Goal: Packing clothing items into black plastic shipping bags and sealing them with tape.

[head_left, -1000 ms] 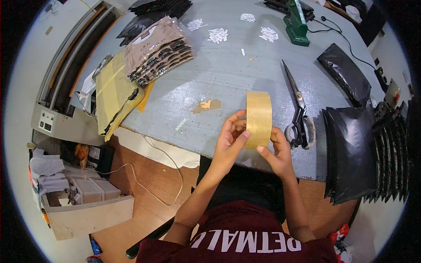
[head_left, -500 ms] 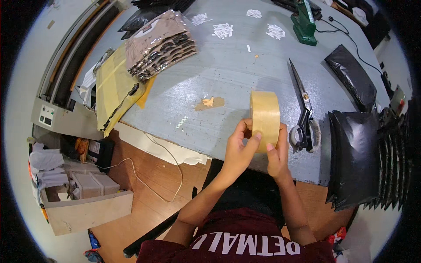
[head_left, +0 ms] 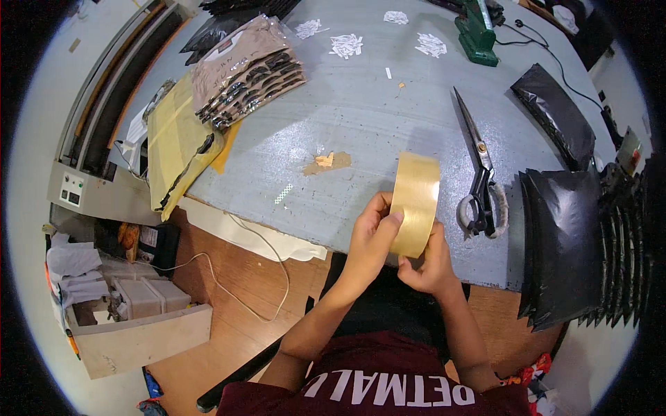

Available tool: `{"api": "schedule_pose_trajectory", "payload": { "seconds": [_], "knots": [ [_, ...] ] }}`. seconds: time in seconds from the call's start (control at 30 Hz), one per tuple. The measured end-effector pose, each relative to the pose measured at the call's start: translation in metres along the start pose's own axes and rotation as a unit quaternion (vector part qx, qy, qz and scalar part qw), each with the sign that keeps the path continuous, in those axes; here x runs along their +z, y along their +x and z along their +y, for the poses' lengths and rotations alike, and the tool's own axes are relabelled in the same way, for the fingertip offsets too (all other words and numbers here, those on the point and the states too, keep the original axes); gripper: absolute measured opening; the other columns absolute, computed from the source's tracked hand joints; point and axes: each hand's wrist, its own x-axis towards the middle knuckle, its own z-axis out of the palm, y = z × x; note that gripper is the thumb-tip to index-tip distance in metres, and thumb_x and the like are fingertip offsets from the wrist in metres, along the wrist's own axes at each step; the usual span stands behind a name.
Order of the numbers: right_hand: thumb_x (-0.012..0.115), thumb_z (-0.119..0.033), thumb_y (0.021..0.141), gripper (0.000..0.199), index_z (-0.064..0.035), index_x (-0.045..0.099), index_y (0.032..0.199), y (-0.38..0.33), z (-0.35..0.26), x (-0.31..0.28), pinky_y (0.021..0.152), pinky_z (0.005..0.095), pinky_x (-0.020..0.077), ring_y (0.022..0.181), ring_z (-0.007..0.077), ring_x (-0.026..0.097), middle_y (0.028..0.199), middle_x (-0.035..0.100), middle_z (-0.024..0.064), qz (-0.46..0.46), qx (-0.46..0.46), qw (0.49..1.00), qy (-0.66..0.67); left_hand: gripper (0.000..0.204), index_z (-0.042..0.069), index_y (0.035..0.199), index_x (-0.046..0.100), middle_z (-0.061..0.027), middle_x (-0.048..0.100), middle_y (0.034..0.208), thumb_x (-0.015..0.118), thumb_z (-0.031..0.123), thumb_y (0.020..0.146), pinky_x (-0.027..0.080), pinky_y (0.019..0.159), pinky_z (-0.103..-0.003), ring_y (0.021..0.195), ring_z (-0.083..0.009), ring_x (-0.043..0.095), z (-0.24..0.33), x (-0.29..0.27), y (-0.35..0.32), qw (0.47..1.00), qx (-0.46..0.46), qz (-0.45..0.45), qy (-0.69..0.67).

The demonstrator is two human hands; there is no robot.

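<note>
A wide roll of tan packing tape is held upright over the table's near edge, its outer face toward me. My left hand is closed on its left side, the thumb pressed flat on the tape face. On the lower right of the roll, my right hand grips with its fingers behind and its thumb by the bottom rim. Large black-handled scissors lie to the right of the roll, blades pointing away; one handle loop is wrapped in whitish material.
Stacked black plastic packages stand at the right edge of the grey table. Bagged brown garments and a yellow parcel lie at the left. Small piles of white labels and a green metal tool are at the back.
The tape roll has tilted and turned, so its top leans right. My right hand has slid down and its thumb has come off the tape face to the bottom rim.
</note>
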Motion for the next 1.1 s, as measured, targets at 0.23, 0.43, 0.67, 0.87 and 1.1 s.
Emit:
{"api": "schedule_pose_trajectory", "payload": {
  "seconds": [0.23, 0.43, 0.67, 0.87, 1.1],
  "knots": [
    [0.067, -0.010, 0.055, 0.056, 0.0000, 0.045, 0.106, 0.005, -0.013, -0.007, 0.078, 0.0403, 0.0372, 0.089, 0.0362, 0.047, 0.100, 0.050, 0.0175, -0.066, -0.040, 0.996, -0.049, 0.023, -0.001, 0.100, 0.047, -0.0043, 0.051, 0.091, 0.041, 0.013, 0.084, 0.038, 0.077, -0.022, 0.084, -0.0086, 0.047, 0.006, -0.007, -0.010, 0.999, -0.033, -0.024, -0.007],
    [0.070, -0.012, 0.055, 0.051, -0.0022, 0.051, 0.101, -0.001, -0.018, -0.006, 0.080, 0.0412, 0.0385, 0.093, 0.0343, 0.049, 0.102, 0.053, 0.0143, -0.088, -0.095, 0.986, -0.100, 0.027, -0.002, 0.104, 0.046, -0.0052, 0.051, 0.094, 0.041, 0.015, 0.083, 0.037, 0.079, -0.022, 0.087, -0.0088, 0.046, 0.013, -0.013, -0.019, 0.996, -0.072, -0.043, -0.036],
    [0.071, -0.014, 0.057, 0.048, -0.0064, 0.055, 0.101, -0.014, -0.010, 0.003, 0.084, 0.0419, 0.0382, 0.102, 0.0333, 0.049, 0.107, 0.053, 0.0128, -0.110, -0.116, 0.981, -0.110, 0.029, -0.002, 0.105, 0.046, -0.0059, 0.050, 0.094, 0.040, 0.016, 0.083, 0.037, 0.078, -0.022, 0.087, -0.0090, 0.047, 0.021, -0.016, -0.031, 0.993, -0.109, -0.038, -0.024],
    [0.071, -0.016, 0.059, 0.051, -0.0033, 0.051, 0.105, -0.015, -0.013, -0.002, 0.086, 0.0418, 0.0365, 0.104, 0.0355, 0.046, 0.109, 0.051, 0.0156, -0.128, -0.098, 0.976, -0.149, 0.033, -0.003, 0.107, 0.045, -0.0063, 0.051, 0.095, 0.040, 0.019, 0.083, 0.038, 0.078, -0.022, 0.087, -0.0098, 0.048, 0.023, -0.015, -0.026, 0.990, -0.127, -0.054, -0.025],
    [0.057, -0.019, 0.074, 0.041, 0.0012, 0.042, 0.106, -0.021, -0.045, -0.002, 0.088, 0.0295, 0.0306, 0.098, 0.0155, 0.042, 0.101, 0.048, 0.0097, -0.021, 0.165, 0.940, 0.298, 0.032, -0.003, 0.109, 0.045, -0.0066, 0.052, 0.096, 0.040, 0.018, 0.085, 0.038, 0.078, -0.023, 0.088, -0.0102, 0.048, 0.020, -0.018, -0.031, 0.994, -0.088, -0.064, 0.004]
  ]
}}
